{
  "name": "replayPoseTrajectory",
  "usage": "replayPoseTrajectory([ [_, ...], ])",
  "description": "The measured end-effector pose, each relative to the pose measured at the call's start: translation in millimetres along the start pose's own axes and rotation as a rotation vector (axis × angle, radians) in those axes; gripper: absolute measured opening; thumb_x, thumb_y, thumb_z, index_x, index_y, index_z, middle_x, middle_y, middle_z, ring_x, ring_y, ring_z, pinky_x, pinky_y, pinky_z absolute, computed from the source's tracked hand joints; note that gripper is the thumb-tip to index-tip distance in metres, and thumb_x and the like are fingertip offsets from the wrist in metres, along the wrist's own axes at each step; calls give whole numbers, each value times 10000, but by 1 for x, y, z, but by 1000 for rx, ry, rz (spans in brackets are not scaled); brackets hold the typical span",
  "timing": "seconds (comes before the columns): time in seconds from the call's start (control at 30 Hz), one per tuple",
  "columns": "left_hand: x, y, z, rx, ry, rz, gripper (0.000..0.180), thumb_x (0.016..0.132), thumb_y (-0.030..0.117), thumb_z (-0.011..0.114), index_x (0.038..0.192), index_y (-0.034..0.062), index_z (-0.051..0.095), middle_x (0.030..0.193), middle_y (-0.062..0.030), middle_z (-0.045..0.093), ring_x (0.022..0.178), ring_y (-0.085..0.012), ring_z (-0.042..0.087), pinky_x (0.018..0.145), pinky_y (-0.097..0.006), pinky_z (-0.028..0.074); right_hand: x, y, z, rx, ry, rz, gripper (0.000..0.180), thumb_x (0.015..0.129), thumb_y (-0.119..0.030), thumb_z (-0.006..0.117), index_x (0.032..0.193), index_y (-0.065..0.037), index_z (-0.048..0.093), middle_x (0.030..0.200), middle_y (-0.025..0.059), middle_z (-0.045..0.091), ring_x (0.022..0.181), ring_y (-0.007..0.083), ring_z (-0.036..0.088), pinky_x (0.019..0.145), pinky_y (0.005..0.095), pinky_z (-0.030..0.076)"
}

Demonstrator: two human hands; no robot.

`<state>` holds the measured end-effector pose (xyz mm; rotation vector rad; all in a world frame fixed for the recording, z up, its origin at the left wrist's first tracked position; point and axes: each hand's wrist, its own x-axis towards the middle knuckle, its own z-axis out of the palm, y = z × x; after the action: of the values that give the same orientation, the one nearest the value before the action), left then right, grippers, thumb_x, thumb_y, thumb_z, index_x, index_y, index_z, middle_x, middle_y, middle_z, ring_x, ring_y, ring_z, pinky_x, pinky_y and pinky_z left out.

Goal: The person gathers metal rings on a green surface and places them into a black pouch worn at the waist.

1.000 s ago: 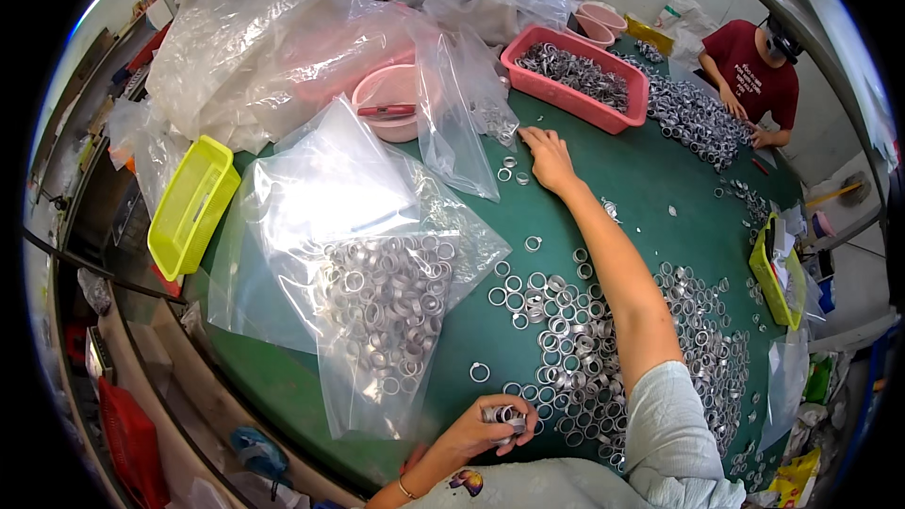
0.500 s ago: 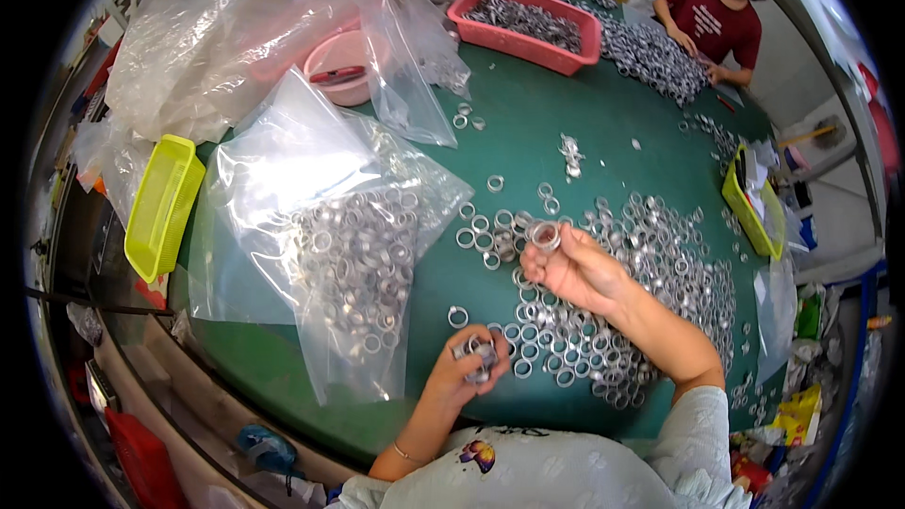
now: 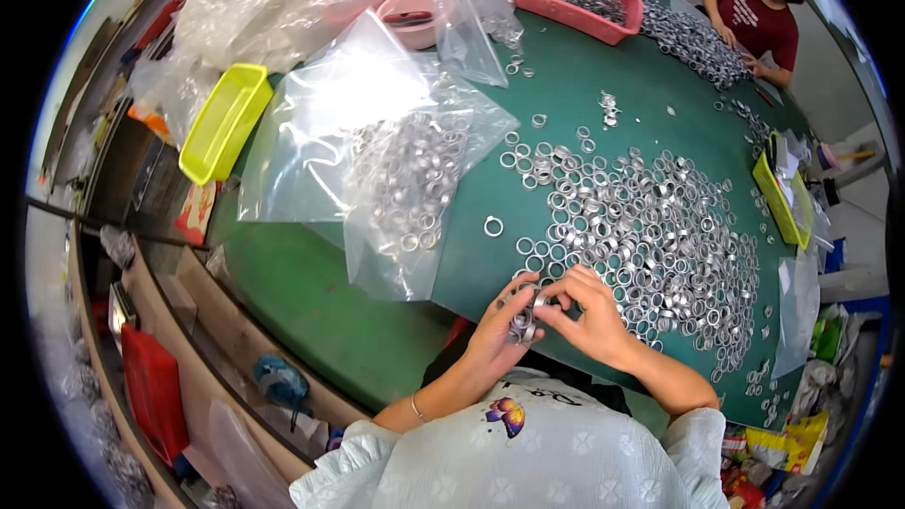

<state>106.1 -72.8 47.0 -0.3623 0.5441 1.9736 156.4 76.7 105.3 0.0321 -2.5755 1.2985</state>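
Close in front of my body, over the near edge of the green table, my two hands meet. My left hand is curled around several silver metal rings. At its fingertips my right hand pinches a metal ring, right beside those in the left palm; my fingers partly cover it. A wide spread of similar rings lies beyond and to the right of my hands. One loose ring sits apart on the table, left of that spread.
A clear plastic bag with many rings lies to the left. Beyond stand a yellow-green basket, a pink bowl and a pink tub of dark parts. Another basket is at right. A co-worker sits at the far right.
My right hand has come down and left from above the pile, bringing its ring to my left hand. The left hand has moved slightly right, and the view has shifted.
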Motion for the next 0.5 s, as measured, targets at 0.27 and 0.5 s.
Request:
replayPoseTrajectory([
  [0.27,-12,-4,0,12,-26,99,347,863,202,645,1172,140,500,1001,-34,613,855,-160,609,531,-242,472,-11,3,14,814,-75,589,352,954,-287,507,721,-35,588,666,-42,497,662,54,419,623,242,358],
  [0.5,-21,-8,11,148,-26,174,359,856,195,654,1165,92,502,1014,-45,606,864,-151,601,552,-257,475,-15,-5,11,833,-23,580,367,946,-291,526,686,-41,591,661,-26,541,649,54,472,601,238,365],
])
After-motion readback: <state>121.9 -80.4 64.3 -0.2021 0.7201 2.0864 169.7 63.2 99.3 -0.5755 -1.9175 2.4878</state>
